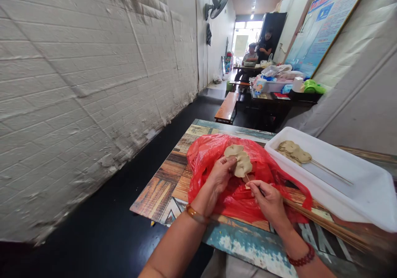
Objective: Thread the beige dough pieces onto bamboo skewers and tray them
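Note:
Thin beige, round food slices (242, 164) are threaded on a wooden skewer above a red plastic bag (204, 149). My left hand (221, 171) pinches the slices at their left side. The lower end of the skewer is between the closed fingers of my right hand (265, 195). More slices show inside the opened bag, partly hidden by my hands. To the right, a white plastic tray (350, 187) holds finished-looking skewers of the same slices (293, 152), their sticks pointing toward me. A bundle of bare skewers (325, 222) lies beside my right wrist.
The wood-patterned table (164, 183) has its left edge over a dark floor. Behind it stand a wooden bench (227, 106) and a second table with bags, a cup and boxes. Two people are farther back. A white wall (93, 83) with a fan runs along the left.

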### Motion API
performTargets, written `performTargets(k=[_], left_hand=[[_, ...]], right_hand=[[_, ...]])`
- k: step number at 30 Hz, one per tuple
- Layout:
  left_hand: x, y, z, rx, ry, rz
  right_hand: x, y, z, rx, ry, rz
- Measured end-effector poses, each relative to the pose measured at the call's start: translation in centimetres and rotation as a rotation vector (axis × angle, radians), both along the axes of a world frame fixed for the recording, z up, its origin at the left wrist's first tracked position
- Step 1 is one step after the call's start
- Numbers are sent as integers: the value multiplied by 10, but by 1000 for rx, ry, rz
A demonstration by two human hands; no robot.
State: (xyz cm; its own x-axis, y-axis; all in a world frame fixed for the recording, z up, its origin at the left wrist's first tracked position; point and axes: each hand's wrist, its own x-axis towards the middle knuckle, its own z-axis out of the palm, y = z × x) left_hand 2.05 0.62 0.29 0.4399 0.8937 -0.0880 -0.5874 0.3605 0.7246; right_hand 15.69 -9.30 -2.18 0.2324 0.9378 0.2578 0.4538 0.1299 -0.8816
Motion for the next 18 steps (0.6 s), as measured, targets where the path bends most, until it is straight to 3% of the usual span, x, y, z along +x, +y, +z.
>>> performTargets(k=[10,18], left_hand=[[-2,-6,7,119,-46,-69],[1,-2,4,-23,-3,46]], right_hand=[[1,1,-6,-47,92,12],[-2,1,-2,-79,157,64]])
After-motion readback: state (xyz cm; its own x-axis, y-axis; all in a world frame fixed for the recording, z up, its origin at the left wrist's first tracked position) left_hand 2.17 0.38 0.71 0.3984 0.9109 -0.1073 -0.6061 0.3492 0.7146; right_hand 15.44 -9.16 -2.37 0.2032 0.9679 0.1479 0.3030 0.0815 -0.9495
